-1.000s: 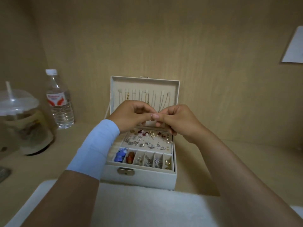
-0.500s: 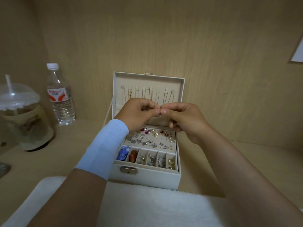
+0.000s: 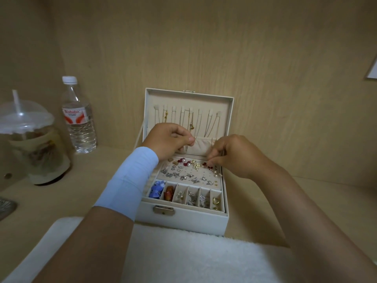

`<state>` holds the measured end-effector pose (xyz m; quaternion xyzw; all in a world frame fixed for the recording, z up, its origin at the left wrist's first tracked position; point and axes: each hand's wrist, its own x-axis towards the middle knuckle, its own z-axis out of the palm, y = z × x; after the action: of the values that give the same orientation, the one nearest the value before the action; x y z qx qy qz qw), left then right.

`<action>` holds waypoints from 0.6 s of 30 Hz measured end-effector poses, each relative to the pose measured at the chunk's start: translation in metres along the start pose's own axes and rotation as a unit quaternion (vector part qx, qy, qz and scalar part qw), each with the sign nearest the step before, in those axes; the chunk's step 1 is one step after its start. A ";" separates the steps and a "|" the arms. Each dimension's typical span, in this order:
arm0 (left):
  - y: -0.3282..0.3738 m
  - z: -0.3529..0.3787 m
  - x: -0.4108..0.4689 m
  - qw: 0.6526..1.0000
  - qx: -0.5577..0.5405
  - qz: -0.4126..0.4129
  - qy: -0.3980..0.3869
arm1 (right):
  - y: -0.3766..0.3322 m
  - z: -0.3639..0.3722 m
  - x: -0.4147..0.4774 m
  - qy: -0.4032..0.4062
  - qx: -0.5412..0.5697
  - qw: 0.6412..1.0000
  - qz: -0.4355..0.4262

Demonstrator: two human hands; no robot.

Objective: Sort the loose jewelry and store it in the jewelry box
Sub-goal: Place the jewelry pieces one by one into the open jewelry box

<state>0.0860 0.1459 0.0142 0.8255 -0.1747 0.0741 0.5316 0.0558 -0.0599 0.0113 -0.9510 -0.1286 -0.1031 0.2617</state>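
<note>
Now your left hand (image 3: 169, 139) and right hand (image 3: 234, 156), grips pinched tight, contents unclear, hover over one open cream six-compartment jewelry box (image 3: 183, 223) on the wooden tabletop (image 3: 61, 197).

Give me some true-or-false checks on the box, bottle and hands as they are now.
The jewelry box has its lid standing open. True.
The water bottle stands right of the box. False: it stands to its left.
The right hand has its fingertips down at the back of the earring panel. True.
The front compartments are all empty. False: each holds pieces.
The left hand rests flat on the towel. False: it is raised over the box, fingers curled.
</note>
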 end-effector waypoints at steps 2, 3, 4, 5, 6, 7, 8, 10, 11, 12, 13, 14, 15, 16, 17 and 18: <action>0.000 -0.001 0.000 1.000 -0.002 -0.003 0.001 | -0.006 0.002 -0.002 -0.011 -0.038 0.999 -0.002; 0.000 -0.001 0.000 1.000 -0.007 -0.002 0.001 | -0.009 0.002 -0.003 -0.014 -0.057 0.998 -0.005; 0.001 -0.002 0.000 1.000 -0.012 -0.001 0.002 | -0.011 0.003 -0.004 -0.016 -0.077 0.997 -0.009; 0.001 -0.002 0.001 1.000 -0.017 0.000 0.004 | -0.012 0.003 -0.005 -0.015 -0.093 0.995 -0.013; 0.002 -0.002 0.001 1.000 -0.021 0.001 0.003 | -0.013 0.004 -0.006 -0.014 -0.102 0.995 -0.016; 0.002 -0.002 0.001 1.000 -0.024 0.003 0.002 | -0.014 0.004 -0.006 -0.012 -0.108 0.994 -0.018; 0.001 -0.003 0.001 1.000 -0.027 0.003 -0.002 | -0.014 0.004 -0.006 -0.009 -0.114 0.993 -0.021; 0.001 -0.003 0.002 0.999 -0.034 -0.006 -0.010 | -0.016 0.006 -0.007 -0.003 -0.126 0.991 -0.033; 0.002 -0.003 0.001 0.999 -0.033 -0.009 -0.013 | -0.018 0.007 -0.007 -0.002 -0.131 0.991 -0.038; 0.002 -0.003 0.001 0.999 -0.030 -0.012 -0.016 | -0.019 0.007 -0.008 -0.003 -0.134 0.990 -0.041; 0.003 -0.003 0.001 0.999 -0.028 -0.014 -0.016 | -0.019 0.008 -0.008 -0.005 -0.138 0.990 -0.041; 0.004 -0.003 0.000 0.999 -0.030 -0.015 -0.015 | -0.019 0.007 -0.008 -0.010 -0.143 0.989 -0.041; 0.004 -0.003 0.000 0.999 -0.035 -0.017 -0.015 | -0.018 0.008 -0.007 -0.019 -0.150 0.988 -0.040; 0.004 -0.003 0.000 0.999 -0.039 -0.020 -0.015 | -0.018 0.007 -0.006 -0.031 -0.155 0.987 -0.039; 0.004 -0.003 0.000 0.999 -0.041 -0.022 -0.015 | -0.017 0.007 -0.006 -0.042 -0.156 0.986 -0.037; 0.004 -0.004 -0.001 0.999 -0.042 -0.025 -0.014 | -0.016 0.007 -0.005 -0.049 -0.149 0.987 -0.035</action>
<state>0.0842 0.1478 0.0191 0.8072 -0.1647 0.0421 0.5652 0.0472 -0.0440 0.0113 -0.9782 -0.1574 -0.0836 0.1067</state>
